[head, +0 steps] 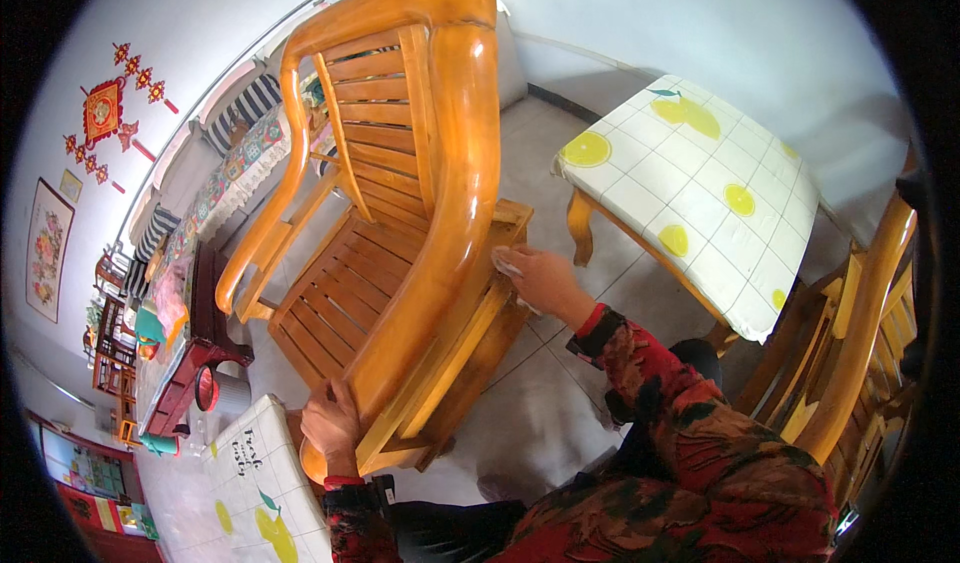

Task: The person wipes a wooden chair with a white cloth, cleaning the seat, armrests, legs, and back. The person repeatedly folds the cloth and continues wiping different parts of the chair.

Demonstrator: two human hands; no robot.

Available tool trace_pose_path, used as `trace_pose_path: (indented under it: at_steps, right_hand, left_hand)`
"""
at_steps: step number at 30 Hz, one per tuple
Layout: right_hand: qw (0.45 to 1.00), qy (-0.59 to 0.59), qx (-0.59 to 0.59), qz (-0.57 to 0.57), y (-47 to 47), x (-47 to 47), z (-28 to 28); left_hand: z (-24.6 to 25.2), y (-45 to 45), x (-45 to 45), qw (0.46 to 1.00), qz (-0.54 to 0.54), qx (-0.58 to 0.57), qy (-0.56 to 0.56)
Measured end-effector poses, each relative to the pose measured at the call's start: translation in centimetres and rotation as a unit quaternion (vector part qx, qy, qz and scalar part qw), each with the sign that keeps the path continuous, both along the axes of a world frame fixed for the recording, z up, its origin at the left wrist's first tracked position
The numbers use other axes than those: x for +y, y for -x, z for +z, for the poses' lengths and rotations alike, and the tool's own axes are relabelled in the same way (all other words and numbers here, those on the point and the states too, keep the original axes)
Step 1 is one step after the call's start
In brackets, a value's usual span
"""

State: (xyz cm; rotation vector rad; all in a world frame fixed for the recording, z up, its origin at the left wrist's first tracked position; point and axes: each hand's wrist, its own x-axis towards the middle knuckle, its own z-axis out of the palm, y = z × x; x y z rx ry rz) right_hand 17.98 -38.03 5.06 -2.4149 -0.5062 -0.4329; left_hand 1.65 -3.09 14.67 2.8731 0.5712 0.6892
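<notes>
A glossy wooden armchair [465, 150] with a slatted back and seat fills the middle of the view. My left hand [330, 420] rests on the front end of its near armrest, the fingers curled over the wood. Farther back, my right hand [546, 278] holds a whitish cloth [506, 260] against the chair's side frame, below the armrest. Part of the cloth is hidden by the fingers.
A small table with a lemon-patterned cover [697, 180] stands at right, a similar covered table [240, 480] at lower left. Another wooden chair [855, 345] is at far right. A dark red table [202, 330] and a bin [225, 392] stand left.
</notes>
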Motion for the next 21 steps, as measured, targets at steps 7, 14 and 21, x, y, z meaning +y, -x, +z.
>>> trace_pose_path:
  at_steps: [7,14,21]
  right_hand:
    - [0.984,0.121,-0.133,0.002,-5.4,1.6,-1.8]
    - [0.994,0.09,-0.03,-0.056,-7.8,4.0,-3.2]
    - [0.997,0.055,-0.05,-0.014,-5.5,6.5,-3.1]
  left_hand:
    - [0.1,-0.1,0.0,1.0,0.002,0.003,-0.025]
    - [-0.3,-0.2,0.4,1.0,-0.005,-0.001,-0.007]
    - [-0.5,-0.3,0.6,1.0,0.01,0.01,-0.014]
